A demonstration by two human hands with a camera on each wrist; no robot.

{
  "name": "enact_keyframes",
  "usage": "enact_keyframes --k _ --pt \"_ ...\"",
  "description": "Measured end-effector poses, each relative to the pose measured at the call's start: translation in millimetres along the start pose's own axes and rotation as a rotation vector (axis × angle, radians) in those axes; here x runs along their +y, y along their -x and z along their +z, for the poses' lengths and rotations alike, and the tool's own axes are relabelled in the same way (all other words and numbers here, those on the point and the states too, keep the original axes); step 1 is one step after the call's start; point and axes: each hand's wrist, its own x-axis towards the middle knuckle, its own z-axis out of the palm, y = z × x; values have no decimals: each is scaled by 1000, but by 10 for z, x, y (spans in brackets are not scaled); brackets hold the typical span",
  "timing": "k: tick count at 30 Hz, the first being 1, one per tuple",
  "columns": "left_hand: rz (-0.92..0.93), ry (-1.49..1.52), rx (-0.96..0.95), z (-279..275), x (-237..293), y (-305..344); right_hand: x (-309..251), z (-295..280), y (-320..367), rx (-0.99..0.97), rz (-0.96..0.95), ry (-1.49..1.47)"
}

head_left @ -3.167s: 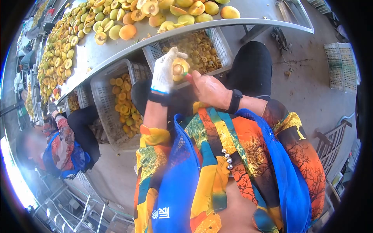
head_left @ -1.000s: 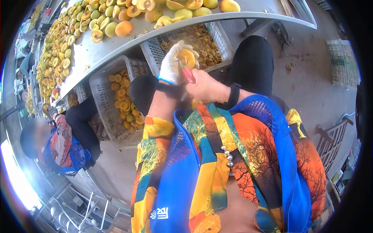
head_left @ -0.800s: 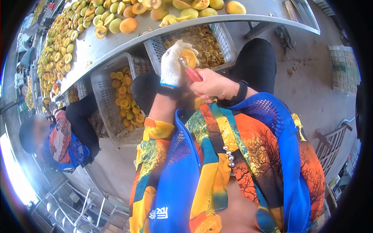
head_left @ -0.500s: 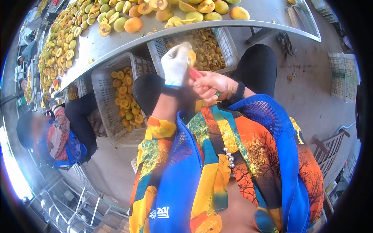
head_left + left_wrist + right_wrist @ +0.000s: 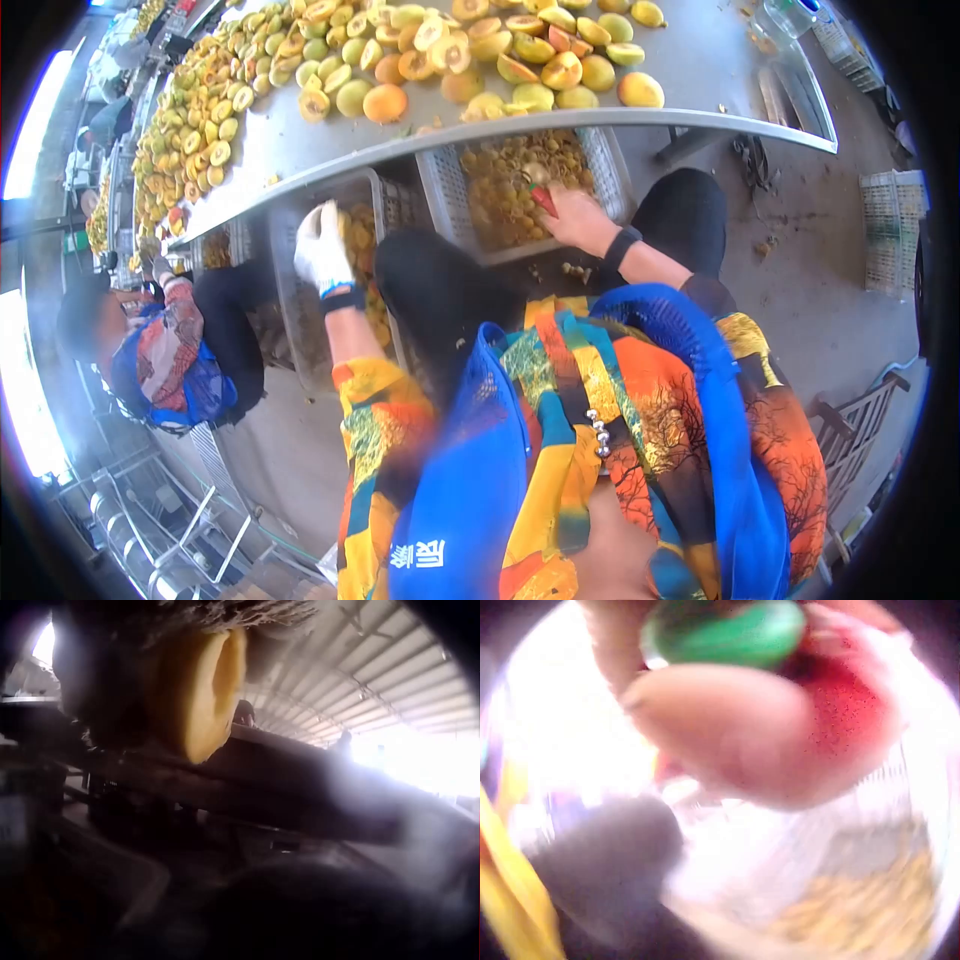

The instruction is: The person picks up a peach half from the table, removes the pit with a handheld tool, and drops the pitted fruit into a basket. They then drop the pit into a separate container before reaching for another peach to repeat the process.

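My left hand (image 5: 322, 245), in a white knitted glove, is over the left crate (image 5: 285, 290). The left wrist view shows it holding a hollowed yellow peach half (image 5: 201, 697), which the glove hides in the head view. My bare right hand (image 5: 582, 218) is above the near side of the middle crate (image 5: 445, 205). It grips a red-handled pitting tool (image 5: 543, 198), its tip end toward the scraps below. A green part of the handle (image 5: 735, 636) shows blurred beside the fingers in the right wrist view.
A metal table (image 5: 270, 135) carries many whole and halved peaches (image 5: 385, 103). Its raised edge (image 5: 500, 127) runs above both crates. My knees (image 5: 440, 270) are beside the crates. Another person (image 5: 165, 350) sits at the left. A stacked crate (image 5: 893, 235) stands at the far right.
My hands have come apart. The left moved left from the middle crate to the left crate with the peach half; the right moved forward over the middle crate, still gripping the tool.
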Motion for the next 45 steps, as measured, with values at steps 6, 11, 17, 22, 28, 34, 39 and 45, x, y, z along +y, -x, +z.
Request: enact_keyframes --k 6,11,17,22,28,34,39,45 --pt "454 -338 -56 81 694 -348 -12 121 -12 -185 98 89" --pt "670 -573 -422 962 1082 -756 -220 22 189 -266 76 -2" --pt "562 -541 -526 1232 1100 -858 -404 -190 311 -269 96 -42" --pt "-152 543 -739 755 1173 -550 -658 -391 266 -92 184 -198" --pt "-564 817 -1104 338 1351 231 -940 -588 -74 -15 160 -569" --pt "-626 905 -1080 558 1375 747 -952 -426 -127 -116 242 -796" --pt "-484 1150 -888 793 1236 1139 -792 -383 -129 -60 375 -778" --pt "-681 1188 -1039 701 1191 1116 -648 -254 -44 216 9 -320"
